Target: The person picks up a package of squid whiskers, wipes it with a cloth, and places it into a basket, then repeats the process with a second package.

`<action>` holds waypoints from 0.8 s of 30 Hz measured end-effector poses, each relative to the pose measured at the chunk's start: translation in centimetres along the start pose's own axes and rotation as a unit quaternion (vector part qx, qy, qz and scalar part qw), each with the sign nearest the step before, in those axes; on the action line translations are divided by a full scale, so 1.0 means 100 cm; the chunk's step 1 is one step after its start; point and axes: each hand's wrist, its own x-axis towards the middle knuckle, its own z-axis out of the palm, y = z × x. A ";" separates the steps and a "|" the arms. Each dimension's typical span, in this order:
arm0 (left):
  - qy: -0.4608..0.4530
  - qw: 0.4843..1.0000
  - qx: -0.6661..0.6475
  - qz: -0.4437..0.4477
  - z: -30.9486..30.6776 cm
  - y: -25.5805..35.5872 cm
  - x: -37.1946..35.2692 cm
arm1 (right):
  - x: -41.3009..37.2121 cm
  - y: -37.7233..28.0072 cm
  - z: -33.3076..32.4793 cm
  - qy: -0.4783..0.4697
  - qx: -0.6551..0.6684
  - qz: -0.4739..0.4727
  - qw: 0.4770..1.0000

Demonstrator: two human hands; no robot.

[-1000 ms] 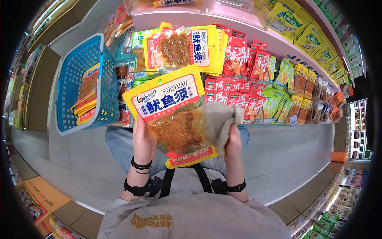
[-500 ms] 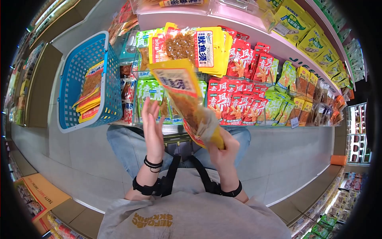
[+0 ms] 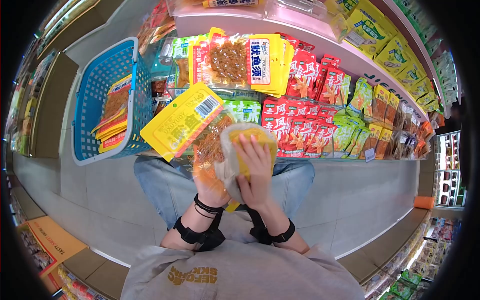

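Observation:
A yellow snack packet [image 3: 182, 120] with a barcode and a clear window onto brown shreds lies tilted in front of me. My left hand [image 3: 210, 187] is beneath its clear lower part, seen through the plastic, with its fingers mostly hidden. On top, my right hand [image 3: 254, 167] presses a grey and yellow cloth [image 3: 232, 150] against the packet, fingers spread over the cloth. Beyond them, a stack of similar yellow packets [image 3: 265, 62] rests on the shelf goods. More such packets [image 3: 117, 107] lie inside the blue basket [image 3: 135, 100] at the left.
Red packets [image 3: 295, 125] and green packets [image 3: 345, 132] fill the shelf compartments to the right. A price tag [image 3: 370, 154] hangs at the shelf's front edge. Larger yellow-green bags [image 3: 370, 30] stand at the upper right. Grey floor [image 3: 360, 190] shows below the shelf.
The packet has turned flatter, its yellow end swinging left and down. My left hand has gone from raised and free to beneath it. My right hand has moved left with the cloth onto the packet.

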 end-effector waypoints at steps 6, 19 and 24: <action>-0.089 0.982 -0.055 -0.159 0.016 0.011 0.002 | -0.023 0.064 -0.007 0.178 0.293 0.257 0.903; 0.075 0.947 0.311 -0.010 -0.052 -0.017 -0.031 | -0.006 -0.024 0.009 -0.054 0.080 -0.119 0.988; 0.055 0.985 0.150 -0.064 -0.028 -0.015 -0.016 | -0.007 -0.015 0.000 0.016 0.051 -0.061 0.997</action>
